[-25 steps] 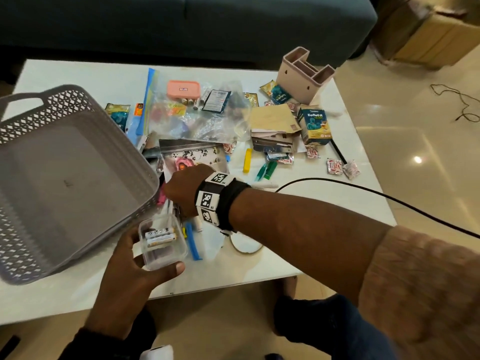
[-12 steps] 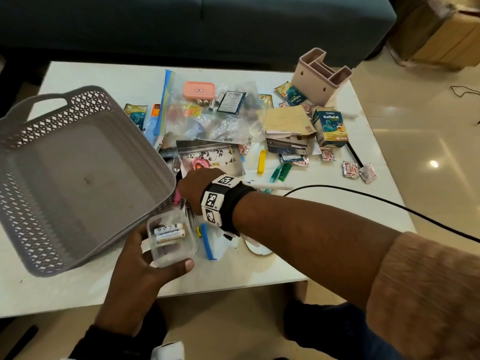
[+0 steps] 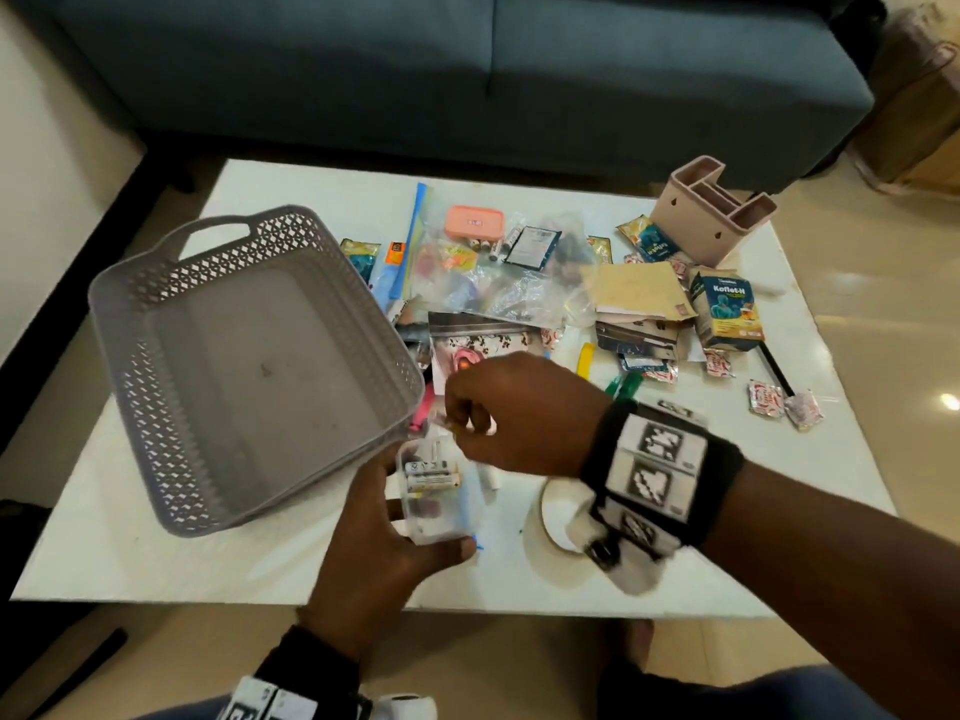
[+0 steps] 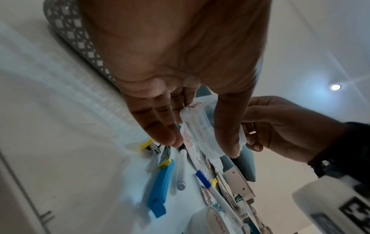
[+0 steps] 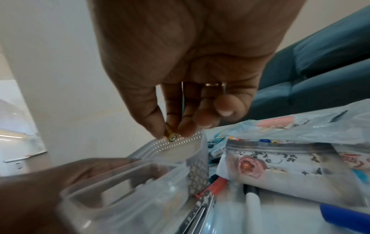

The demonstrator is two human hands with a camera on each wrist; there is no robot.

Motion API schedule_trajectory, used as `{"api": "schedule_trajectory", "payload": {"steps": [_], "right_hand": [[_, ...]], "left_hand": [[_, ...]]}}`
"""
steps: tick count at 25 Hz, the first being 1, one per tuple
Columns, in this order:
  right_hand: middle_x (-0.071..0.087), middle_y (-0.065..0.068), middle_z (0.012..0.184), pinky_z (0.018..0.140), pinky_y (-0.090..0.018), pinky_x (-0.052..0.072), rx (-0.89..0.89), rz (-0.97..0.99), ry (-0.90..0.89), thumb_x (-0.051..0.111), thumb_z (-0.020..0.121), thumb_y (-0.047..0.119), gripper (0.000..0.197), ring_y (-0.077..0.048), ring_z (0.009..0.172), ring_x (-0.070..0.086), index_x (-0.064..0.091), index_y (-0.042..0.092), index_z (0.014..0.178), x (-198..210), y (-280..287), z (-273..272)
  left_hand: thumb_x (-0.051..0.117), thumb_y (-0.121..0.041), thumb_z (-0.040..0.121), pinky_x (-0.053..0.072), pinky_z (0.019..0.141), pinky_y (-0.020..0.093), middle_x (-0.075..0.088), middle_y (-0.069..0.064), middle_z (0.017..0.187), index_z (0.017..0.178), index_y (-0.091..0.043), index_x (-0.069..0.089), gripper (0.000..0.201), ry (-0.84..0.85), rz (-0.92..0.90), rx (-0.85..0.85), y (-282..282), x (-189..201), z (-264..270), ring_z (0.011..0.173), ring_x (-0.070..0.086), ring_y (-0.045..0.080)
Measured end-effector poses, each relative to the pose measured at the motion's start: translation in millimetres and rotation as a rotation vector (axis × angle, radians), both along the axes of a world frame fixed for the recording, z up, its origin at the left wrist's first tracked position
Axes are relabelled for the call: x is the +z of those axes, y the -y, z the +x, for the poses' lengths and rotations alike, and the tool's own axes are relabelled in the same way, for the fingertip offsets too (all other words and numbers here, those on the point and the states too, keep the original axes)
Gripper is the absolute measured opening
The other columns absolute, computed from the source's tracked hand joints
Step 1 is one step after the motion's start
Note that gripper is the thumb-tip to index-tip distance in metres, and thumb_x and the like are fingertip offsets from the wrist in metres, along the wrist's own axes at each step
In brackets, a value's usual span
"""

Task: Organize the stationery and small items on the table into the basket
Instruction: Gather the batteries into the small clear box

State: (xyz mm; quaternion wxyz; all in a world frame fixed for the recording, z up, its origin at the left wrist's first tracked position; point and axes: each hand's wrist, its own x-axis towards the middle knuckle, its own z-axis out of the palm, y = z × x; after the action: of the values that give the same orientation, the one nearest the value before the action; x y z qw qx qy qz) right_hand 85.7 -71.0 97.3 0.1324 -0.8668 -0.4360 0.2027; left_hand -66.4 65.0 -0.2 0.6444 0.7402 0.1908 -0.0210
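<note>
The grey lattice basket (image 3: 156,407) stands tilted on the left of the white table (image 3: 156,563), with nothing inside it. At the basket's near right corner my left hand (image 3: 423,504) grips a small clear plastic box (image 3: 434,491) with batteries lying in it. In the left wrist view the thumb and fingers clasp the box (image 4: 202,131) by its sides. Just above it, my right hand (image 5: 171,134) pinches a small gold-ended battery (image 5: 171,136) between thumb and fingertips. The box's open top (image 5: 128,197) lies right below the battery.
Loose items cover the table's middle and right: clear zip bags (image 3: 493,272), a floral pouch (image 5: 280,166), envelopes (image 3: 636,293), a Koflet-H carton (image 3: 727,309), a pink organiser (image 3: 711,210), sachets (image 3: 779,402). Pens (image 4: 212,190) and a blue clip (image 4: 160,186) lie by the box. A blue sofa (image 3: 467,70) stands behind.
My right hand has lifted off the pile beside the basket with a small battery pinched in it and now hovers over the clear box. The left hand still holds the box.
</note>
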Motion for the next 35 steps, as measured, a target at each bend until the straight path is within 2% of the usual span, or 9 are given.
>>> {"api": "schedule_trajectory", "payload": {"steps": [4, 8, 11, 15, 21, 26, 28, 31, 35], "right_hand": [[0.06, 0.0, 0.098, 0.063, -0.031, 0.047, 0.132, -0.136, 0.102, 0.051, 0.094, 0.031, 0.018, -0.022, 0.083, 0.06, 0.062, 0.02, 0.102, 8.5, 9.8, -27.3], [0.058, 0.003, 0.107, 0.069, -0.032, 0.048, 0.097, -0.136, 0.118, 0.055, 0.093, 0.037, 0.019, -0.02, 0.093, 0.06, 0.061, 0.026, 0.108, 12.4, 19.9, -16.4], [0.066, 0.006, 0.094, 0.07, -0.028, 0.046, -0.019, 0.011, 0.102, 0.06, 0.092, 0.029, 0.009, -0.01, 0.078, 0.058, 0.067, 0.024, 0.095, 11.4, 36.2, 9.9], [0.07, 0.007, 0.084, 0.06, -0.004, 0.034, -0.252, 0.098, 0.08, 0.066, 0.091, 0.026, 0.008, 0.01, 0.058, 0.049, 0.072, 0.02, 0.089, 2.2, 57.3, 54.0], [0.073, -0.002, 0.095, 0.075, -0.029, 0.049, -0.368, -0.061, 0.209, 0.06, 0.089, 0.019, 0.013, -0.021, 0.083, 0.064, 0.072, 0.021, 0.088, -28.9, 52.5, 154.7], [0.072, -0.004, 0.103, 0.081, -0.036, 0.055, -0.368, -0.275, 0.313, 0.063, 0.086, 0.023, 0.006, -0.028, 0.093, 0.065, 0.069, 0.024, 0.087, -45.9, 14.3, 242.1], [0.069, -0.003, 0.114, 0.087, -0.036, 0.054, -0.272, -0.32, 0.359, 0.065, 0.087, 0.022, 0.016, -0.029, 0.104, 0.064, 0.071, 0.023, 0.102, -53.7, -8.5, 263.5], [0.064, -0.001, 0.124, 0.082, -0.032, 0.049, -0.137, -0.406, 0.436, 0.063, 0.092, 0.024, 0.027, -0.028, 0.11, 0.063, 0.066, 0.03, 0.118, -70.4, -29.7, 291.4], [0.067, -0.007, 0.113, 0.068, -0.028, 0.045, -0.135, -0.486, 0.454, 0.062, 0.09, 0.018, 0.026, -0.032, 0.097, 0.067, 0.068, 0.027, 0.114, -86.6, -43.4, 303.6]], "left_hand": [[0.097, -0.036, 0.046, 0.053, 0.08, 0.024, 0.06, -0.014, 0.128, 0.134, -0.038, 0.045, 0.103, -0.016, 0.088, -0.012, 10.1, 5.5, 8.0, 0.101, 0.066, 0.011], [0.097, -0.015, 0.052, 0.057, 0.077, 0.023, 0.06, -0.014, 0.125, 0.131, -0.036, 0.045, 0.096, 0.03, 0.022, -0.018, 19.1, 21.5, 15.5, 0.1, 0.068, 0.011], [0.094, -0.004, 0.056, 0.058, 0.074, 0.022, 0.06, -0.014, 0.123, 0.127, -0.038, 0.047, 0.092, 0.056, -0.046, -0.01, 19.9, 27.9, 17.8, 0.099, 0.068, 0.005], [0.094, -0.007, 0.058, 0.058, 0.069, 0.023, 0.065, -0.011, 0.116, 0.131, -0.034, 0.049, 0.09, -0.003, -0.112, -0.003, 24.9, 36.7, 17.3, 0.091, 0.071, 0.017], [0.1, -0.024, 0.045, 0.061, 0.081, 0.038, 0.066, -0.011, 0.122, 0.127, -0.045, 0.052, 0.097, -0.054, -0.194, -0.044, 27.8, 28.9, 16.1, 0.102, 0.069, 0.019], [0.1, -0.016, 0.046, 0.055, 0.069, 0.021, 0.069, -0.014, 0.113, 0.131, -0.041, 0.048, 0.103, -0.029, -0.167, -0.166, 27.8, 27.5, 34.1, 0.089, 0.069, 0.008], [0.096, -0.014, 0.057, 0.053, 0.067, 0.016, 0.069, -0.018, 0.11, 0.13, -0.041, 0.048, 0.092, -0.099, -0.174, -0.191, 28.3, 27.5, 42.0, 0.085, 0.069, 0.005], [0.059, -0.004, 0.097, 0.051, 0.051, 0.023, 0.076, 0.001, 0.081, 0.113, -0.025, 0.063, 0.028, -0.143, -0.179, -0.237, 19.2, 27.9, 44.7, 0.059, 0.068, 0.022], [0.064, -0.011, 0.094, 0.056, 0.055, 0.026, 0.075, -0.002, 0.071, 0.098, -0.029, 0.07, 0.019, -0.156, -0.307, -0.167, 9.4, 41.0, 53.5, 0.053, 0.069, 0.015]]}}
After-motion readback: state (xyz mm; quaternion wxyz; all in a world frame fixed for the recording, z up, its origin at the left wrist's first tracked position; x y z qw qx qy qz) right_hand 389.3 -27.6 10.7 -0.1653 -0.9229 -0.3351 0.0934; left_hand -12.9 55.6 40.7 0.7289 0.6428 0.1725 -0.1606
